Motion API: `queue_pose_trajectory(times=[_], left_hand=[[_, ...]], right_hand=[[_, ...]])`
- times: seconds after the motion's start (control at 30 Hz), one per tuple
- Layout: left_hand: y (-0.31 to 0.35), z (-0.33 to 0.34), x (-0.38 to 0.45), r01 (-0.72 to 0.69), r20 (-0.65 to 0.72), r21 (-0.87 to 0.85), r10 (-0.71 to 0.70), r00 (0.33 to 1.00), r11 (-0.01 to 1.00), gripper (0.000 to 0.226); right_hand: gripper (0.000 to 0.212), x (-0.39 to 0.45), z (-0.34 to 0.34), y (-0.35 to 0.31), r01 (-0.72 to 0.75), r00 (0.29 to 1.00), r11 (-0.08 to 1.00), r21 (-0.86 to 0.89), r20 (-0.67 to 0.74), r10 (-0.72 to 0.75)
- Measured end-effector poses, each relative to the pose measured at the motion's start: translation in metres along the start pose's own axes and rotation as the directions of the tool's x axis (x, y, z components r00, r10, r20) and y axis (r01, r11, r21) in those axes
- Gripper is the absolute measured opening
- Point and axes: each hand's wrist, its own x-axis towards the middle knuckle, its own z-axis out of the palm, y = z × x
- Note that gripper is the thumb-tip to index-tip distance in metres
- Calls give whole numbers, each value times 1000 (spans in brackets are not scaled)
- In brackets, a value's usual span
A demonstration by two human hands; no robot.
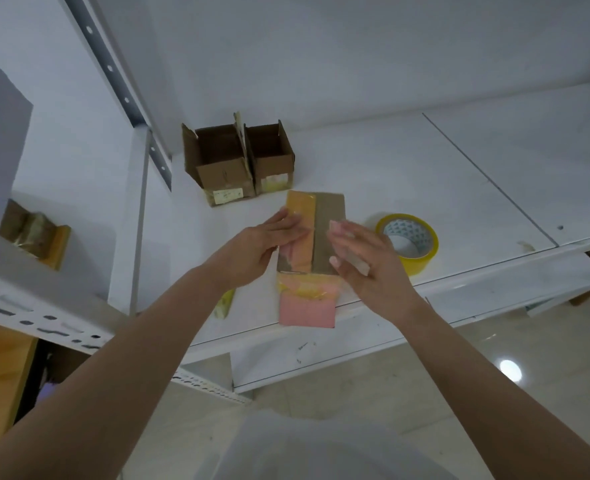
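The box point(331, 209) sits at the front edge of the white shelf point(459, 188), so a hard push could tip it onto the tiled floor point(425, 393). The left hand point(269, 244) presses flat, fingers straight, on the taped flap. The right hand point(366, 261) is spread open by the bare flap, gripping nothing, so that flap may spring up. A tape roll point(421, 258) lies just beside, and two open boxes point(227, 168) stand behind, near a white wall point(321, 64)

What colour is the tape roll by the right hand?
Yellow tape roll, white patterned core; head view shows it.
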Motion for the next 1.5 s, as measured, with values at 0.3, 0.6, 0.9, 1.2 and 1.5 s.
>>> queue_pose_trajectory(times=[0.3,0.6,0.9,1.2,1.5], left_hand=[[11,14,-26,111,-89,-394,-159,983,912,37],[7,34,-32,32,-214,-330,-107,971,943,38],[-13,4,-33,84,137,-383,-34,990,920,66],[-19,20,-28,-54,-99,-263,29,995,963,43],[-13,50,-34,-109,-296,-254,30,955,961,40]], right_hand=[[43,4,8,2,60,994,969,-241,103,-36],[46,-4,15,4,273,959,825,-494,70,-275],[47,-6,17,4,270,954,830,-489,21,-298],[48,-7,21,6,242,962,855,-459,-1,-272],[44,-6,23,7,244,962,863,-442,0,-272]])
